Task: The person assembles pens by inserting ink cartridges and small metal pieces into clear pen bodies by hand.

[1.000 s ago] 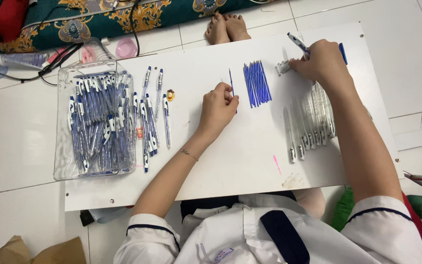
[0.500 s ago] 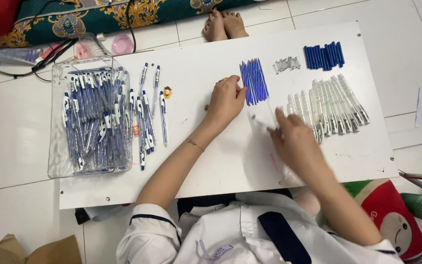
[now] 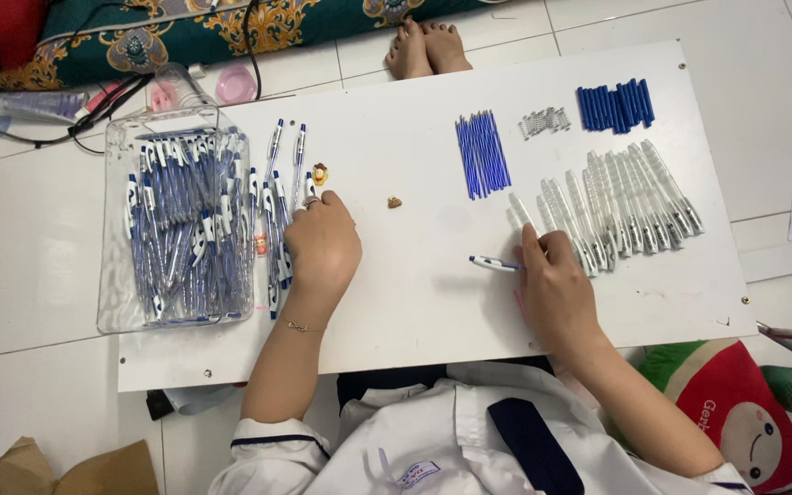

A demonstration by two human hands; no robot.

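Many blue pens (image 3: 181, 243) fill the clear tray (image 3: 116, 312); right hand (image 3: 556, 284) grips one pen (image 3: 495, 265).

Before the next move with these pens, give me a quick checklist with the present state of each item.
1. Right hand has a grip on the assembled pen: ok, its tip pokes out left of the fingers.
2. Left hand has its fingers on the loose finished pens beside the clear bin: ok.
3. Clear barrels in stock, laid in a row: ok.
4. Blue refills in stock: ok.
5. Springs and blue caps in separate piles: ok.
6. Pen fully closed: cannot tell, the hand covers its rear.
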